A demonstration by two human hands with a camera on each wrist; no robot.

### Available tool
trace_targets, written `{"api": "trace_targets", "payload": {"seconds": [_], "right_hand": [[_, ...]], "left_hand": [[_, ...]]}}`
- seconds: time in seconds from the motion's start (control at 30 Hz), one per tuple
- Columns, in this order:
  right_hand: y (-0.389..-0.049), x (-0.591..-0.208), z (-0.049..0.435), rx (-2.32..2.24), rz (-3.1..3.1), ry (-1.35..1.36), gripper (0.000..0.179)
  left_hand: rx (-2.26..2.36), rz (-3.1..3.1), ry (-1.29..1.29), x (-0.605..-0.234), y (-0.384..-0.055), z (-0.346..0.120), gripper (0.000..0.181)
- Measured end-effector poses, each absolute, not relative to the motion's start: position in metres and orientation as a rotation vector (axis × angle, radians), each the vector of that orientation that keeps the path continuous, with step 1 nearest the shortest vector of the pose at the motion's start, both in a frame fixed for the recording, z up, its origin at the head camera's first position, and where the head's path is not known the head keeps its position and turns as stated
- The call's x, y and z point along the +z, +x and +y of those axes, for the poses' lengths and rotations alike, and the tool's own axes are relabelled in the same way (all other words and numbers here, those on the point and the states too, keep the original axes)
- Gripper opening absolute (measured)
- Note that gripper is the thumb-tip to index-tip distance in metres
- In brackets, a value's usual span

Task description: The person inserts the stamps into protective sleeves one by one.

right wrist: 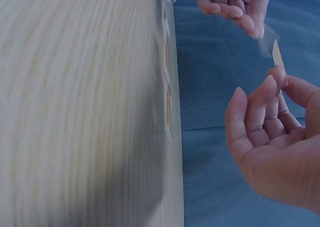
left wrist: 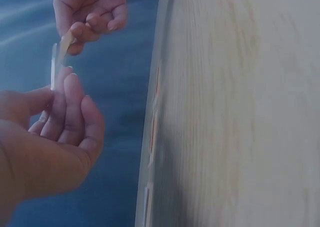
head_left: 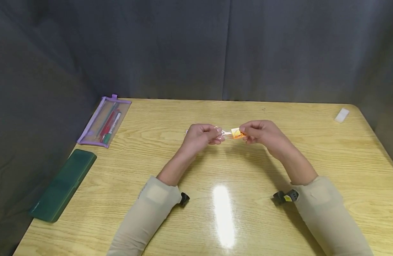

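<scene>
Above the middle of the table, my left hand (head_left: 201,137) pinches a clear plastic film (head_left: 226,133) between thumb and fingers. My right hand (head_left: 262,133) pinches a small orange-and-yellow printed piece (head_left: 236,133) at the other end. Film and printed piece meet between the two hands; whether they are joined cannot be told. In the left wrist view the piece (left wrist: 65,42) looks pale and is seen edge-on. The right wrist view shows the film (right wrist: 268,40) beside the pale piece (right wrist: 278,56). Fingers hide parts of both.
A mesh pouch with purple edging (head_left: 93,144), holding several pens, lies at the back left. Nearer on the left is a dark green case (head_left: 63,186). A small white block (head_left: 342,115) lies at the back right of the wooden table (head_left: 171,220). Dark curtains (head_left: 171,49) hang behind.
</scene>
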State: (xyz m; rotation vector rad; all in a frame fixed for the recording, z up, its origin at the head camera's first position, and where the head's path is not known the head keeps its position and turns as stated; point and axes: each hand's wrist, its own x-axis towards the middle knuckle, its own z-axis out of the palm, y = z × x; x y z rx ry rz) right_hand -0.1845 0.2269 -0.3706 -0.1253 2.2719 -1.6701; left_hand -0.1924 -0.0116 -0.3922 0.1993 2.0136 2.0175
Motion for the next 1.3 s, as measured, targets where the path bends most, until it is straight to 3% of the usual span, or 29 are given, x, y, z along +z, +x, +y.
{"api": "trace_targets", "payload": {"seconds": [0.47, 1.3], "right_hand": [[-0.1856, -0.3702, 0.2251, -1.819, 2.244, 0.027, 0.025], [-0.1846, -0.3699, 0.2243, -1.721, 2.294, -0.019, 0.034]], "left_hand": [[2.005, 2.036, 0.102, -0.3905, -0.196, -0.0093, 0.022], [2.057, 2.111, 0.062, -0.3937, -0.1968, -0.0074, 0.026]]}}
